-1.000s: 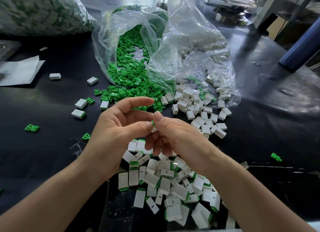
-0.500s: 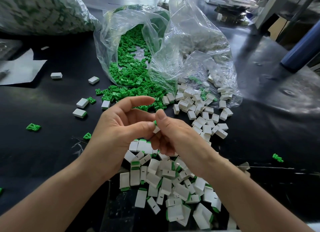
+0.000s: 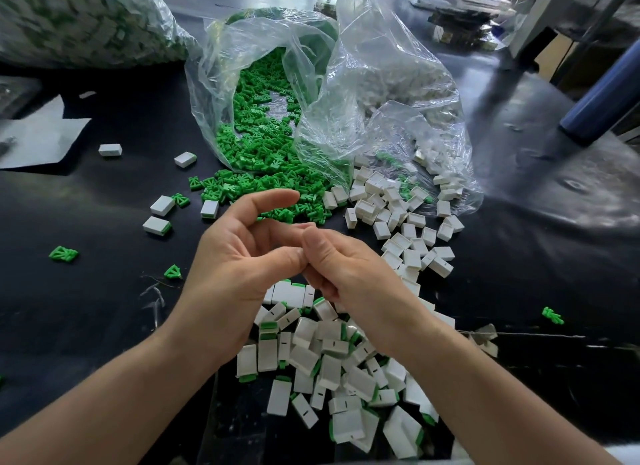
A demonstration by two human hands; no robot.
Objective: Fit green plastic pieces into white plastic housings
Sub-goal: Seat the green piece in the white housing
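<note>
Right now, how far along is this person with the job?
Done: a pile of white housings with green ends lies near the person. In hand: the left hand and right hand meet at the thumbs above it; what is in their grip is hidden. Left: many plain white housings and a heap of green pieces spilling from the clear bag. So plenty remains.

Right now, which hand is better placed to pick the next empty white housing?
Likely right. The right hand sits beside the loose white housings; the left hand is nearer the green pieces.
</note>
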